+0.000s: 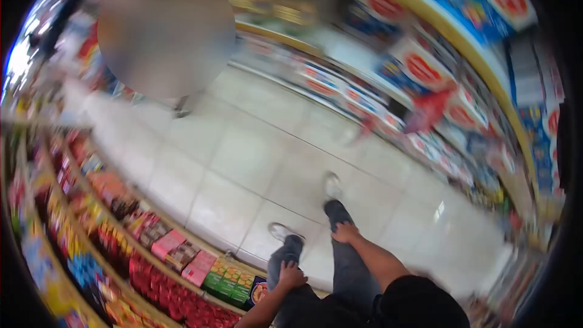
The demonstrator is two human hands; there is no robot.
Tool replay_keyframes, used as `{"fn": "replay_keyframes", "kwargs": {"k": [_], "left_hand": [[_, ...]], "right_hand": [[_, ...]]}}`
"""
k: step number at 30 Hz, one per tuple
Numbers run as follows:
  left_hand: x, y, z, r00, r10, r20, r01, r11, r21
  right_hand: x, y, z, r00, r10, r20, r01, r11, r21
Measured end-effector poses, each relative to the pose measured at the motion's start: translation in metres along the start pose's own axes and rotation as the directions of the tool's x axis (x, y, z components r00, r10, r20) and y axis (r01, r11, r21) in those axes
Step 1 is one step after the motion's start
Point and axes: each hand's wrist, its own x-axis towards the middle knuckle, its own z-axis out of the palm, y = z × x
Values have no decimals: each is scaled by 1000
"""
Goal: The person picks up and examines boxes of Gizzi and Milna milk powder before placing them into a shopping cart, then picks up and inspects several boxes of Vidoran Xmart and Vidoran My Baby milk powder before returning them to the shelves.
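Observation:
My left hand [293, 275] rests on the dark grey trousers over my left leg, its fingers lying against the cloth and holding nothing. Higher up in the view, my right hand [346, 232] lies on my right leg near the knee, fingers laid over the trouser fabric [350, 264], also without an object. Both of my shoes, the left shoe [285, 231] and the right shoe [331, 186], stand apart on the tiles. Motion blur softens the finger detail.
Pale floor tiles [243, 140] run along a shop aisle. Curved shelves [121, 231] at the left carry colourful packets, including green boxes [228, 279]. Opposite stand shelves of red-and-white packs [425, 70]. A red package [429, 110] protrudes there. A round blur hides the upper left.

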Motion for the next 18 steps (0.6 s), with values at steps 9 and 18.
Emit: {"fn": "replay_keyframes", "kwargs": {"k": [9,18], "left_hand": [[-60,-134,29,915,251,-316,-378,806,-455],[-143,-321,-38,895,-411,-175,-57,284,-957]], "right_hand": [[-25,-215,-52,929,-231,289,357,766,-535],[-40,-441,-192,776,-556,-297,615,771,163]]}}
